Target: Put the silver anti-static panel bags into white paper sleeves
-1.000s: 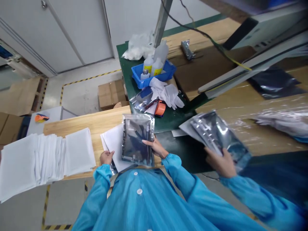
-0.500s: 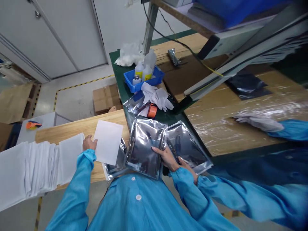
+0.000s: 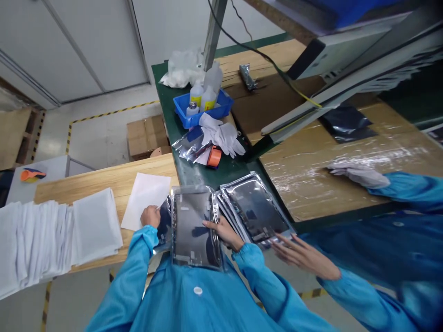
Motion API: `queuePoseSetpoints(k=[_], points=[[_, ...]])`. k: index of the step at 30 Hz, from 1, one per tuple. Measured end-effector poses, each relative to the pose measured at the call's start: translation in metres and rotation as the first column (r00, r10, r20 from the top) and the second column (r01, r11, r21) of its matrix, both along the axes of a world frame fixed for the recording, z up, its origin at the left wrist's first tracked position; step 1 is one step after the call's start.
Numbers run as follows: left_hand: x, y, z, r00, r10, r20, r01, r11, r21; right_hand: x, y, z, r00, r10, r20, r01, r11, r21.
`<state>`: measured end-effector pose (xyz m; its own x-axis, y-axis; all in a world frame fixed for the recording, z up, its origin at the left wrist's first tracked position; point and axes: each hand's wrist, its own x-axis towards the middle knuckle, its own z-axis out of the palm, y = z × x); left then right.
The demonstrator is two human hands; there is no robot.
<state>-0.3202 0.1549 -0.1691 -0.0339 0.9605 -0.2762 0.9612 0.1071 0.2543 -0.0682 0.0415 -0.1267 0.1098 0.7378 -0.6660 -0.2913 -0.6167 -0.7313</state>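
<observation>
My right hand (image 3: 226,233) grips the right edge of a flat dark panel in a clear shiny bag (image 3: 192,226), held in front of my body. Partly behind it on the left is another bagged dark panel (image 3: 164,226). My left hand (image 3: 151,216) is closed at that panel's left edge, seemingly pinching the bag; the fingertips are partly hidden. Just beyond the left hand, a white sheet (image 3: 143,193) lies on the wooden board. To the right rests a stack of bagged dark panels (image 3: 258,210), with a co-worker's bare hand (image 3: 308,256) by its near edge.
White folded sheets (image 3: 97,223) and a row of similar ones (image 3: 41,244) lie left on the wooden board (image 3: 104,180). Ahead are a blue tray (image 3: 221,110) with bottles, white gloves (image 3: 223,136) and an orange tape roll (image 3: 214,157). A co-worker's gloved hand (image 3: 360,174) rests right.
My left hand has moved right, off the white sheet's left side to the bagged panel. The front panel has shifted left with my right hand. The co-worker's bare hand has drawn back, fingers spread.
</observation>
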Motion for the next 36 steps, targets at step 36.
queuePoseSetpoints(k=[36], points=[[-0.038, -0.043, 0.011, 0.992, -0.121, -0.046, 0.127, 0.982, 0.143, -0.048, 0.034, 0.005, 0.908, 0.016, -0.419, -0.115, 0.970, -0.212]])
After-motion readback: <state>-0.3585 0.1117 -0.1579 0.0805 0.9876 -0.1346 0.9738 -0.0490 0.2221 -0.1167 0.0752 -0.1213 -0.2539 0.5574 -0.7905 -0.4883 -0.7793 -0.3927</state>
